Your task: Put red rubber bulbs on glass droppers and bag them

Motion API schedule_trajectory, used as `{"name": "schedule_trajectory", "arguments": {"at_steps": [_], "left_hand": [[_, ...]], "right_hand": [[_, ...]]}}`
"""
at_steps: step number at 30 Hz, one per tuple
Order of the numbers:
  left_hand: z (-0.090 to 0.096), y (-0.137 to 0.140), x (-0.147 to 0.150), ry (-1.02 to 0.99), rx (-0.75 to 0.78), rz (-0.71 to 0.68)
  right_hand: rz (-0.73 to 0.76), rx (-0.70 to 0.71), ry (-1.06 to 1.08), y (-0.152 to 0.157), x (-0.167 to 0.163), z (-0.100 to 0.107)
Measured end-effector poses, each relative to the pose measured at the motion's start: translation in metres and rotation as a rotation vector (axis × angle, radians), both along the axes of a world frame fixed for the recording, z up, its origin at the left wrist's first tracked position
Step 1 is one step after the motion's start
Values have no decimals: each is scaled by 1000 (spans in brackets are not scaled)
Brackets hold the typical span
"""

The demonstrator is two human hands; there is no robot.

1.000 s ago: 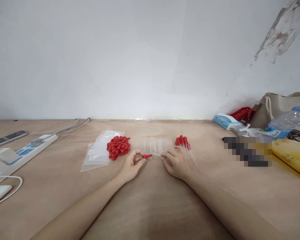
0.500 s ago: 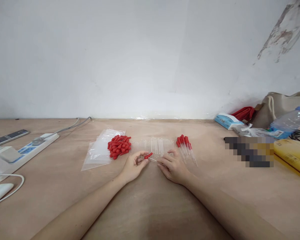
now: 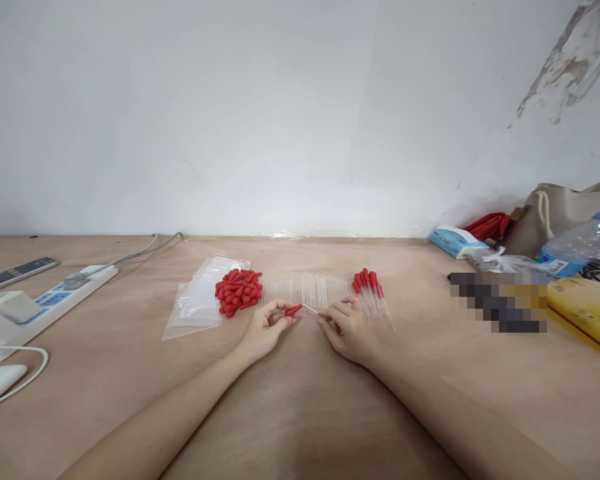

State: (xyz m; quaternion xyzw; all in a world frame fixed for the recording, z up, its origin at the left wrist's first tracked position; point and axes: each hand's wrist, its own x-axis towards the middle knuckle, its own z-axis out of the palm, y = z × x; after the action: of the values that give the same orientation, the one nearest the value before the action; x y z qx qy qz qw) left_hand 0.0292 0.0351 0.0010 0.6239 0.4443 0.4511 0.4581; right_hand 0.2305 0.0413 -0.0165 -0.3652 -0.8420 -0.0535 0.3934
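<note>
Between the thumb and fingers of my left hand (image 3: 269,328) is a red rubber dropper bulb (image 3: 293,311), its narrow neck pointing right. My right hand (image 3: 349,329) pinches a thin clear dropper tube (image 3: 311,309), whose left end meets the bulb's neck; whether it sits inside cannot be told. Behind my hands lies a row of clear tubes (image 3: 305,288). A heap of red bulbs (image 3: 239,292) is beyond my left hand, partly on clear plastic bags (image 3: 195,307). Past my right hand lie several droppers with red bulbs fitted (image 3: 369,283).
On the left are a power strip (image 3: 60,300), a remote control (image 3: 20,272) and a white cable (image 3: 45,363). To the right stand a blue tissue pack (image 3: 455,241), a plastic bottle (image 3: 580,243) and a yellow package (image 3: 583,310). A white wall (image 3: 300,120) rises behind the table.
The bulb has tilted and come into line with the tube, whose end now meets its neck. My right hand has shifted slightly right and up.
</note>
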Motion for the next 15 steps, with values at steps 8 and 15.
{"name": "schedule_trajectory", "arguments": {"at_steps": [8,15], "left_hand": [[-11,4,-1,131,132,13],[-8,-2,-7,358,387,-53]], "right_hand": [[100,-24,-39,1,0,-4],[107,3,-117,1,9,4]]}}
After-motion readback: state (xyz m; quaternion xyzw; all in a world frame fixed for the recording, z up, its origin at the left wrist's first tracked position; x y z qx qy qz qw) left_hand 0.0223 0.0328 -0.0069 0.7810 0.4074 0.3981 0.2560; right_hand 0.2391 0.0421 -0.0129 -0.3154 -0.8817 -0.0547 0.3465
